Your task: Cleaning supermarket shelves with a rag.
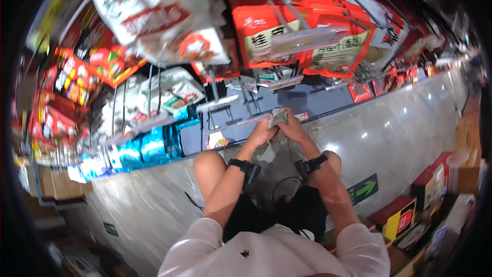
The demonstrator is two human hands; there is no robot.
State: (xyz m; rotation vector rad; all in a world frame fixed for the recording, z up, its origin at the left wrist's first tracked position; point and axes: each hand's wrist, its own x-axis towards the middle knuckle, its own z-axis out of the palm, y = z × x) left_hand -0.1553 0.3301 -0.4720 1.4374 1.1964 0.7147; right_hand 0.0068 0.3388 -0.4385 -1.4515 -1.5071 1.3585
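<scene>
Both my hands meet in front of my knees, close to the edge of a low grey shelf (319, 102). A crumpled grey cloth (278, 118) is between them. My left hand (263, 132) grips its left side, and my right hand (293, 127) holds its right side. Just left of the cloth is a shelf hook with a clear price-tag holder (251, 120). Beyond my hands hang small packets on metal hooks. A black band with a device is strapped to each wrist.
Red food pouches (269, 38) and a large white bag (161, 19) hang above the shelf. Blue packets (152, 146) stand at the left. Metal hooks (215, 84) jut out towards me. Boxes (396, 215) line the right side of the shiny floor (369, 138).
</scene>
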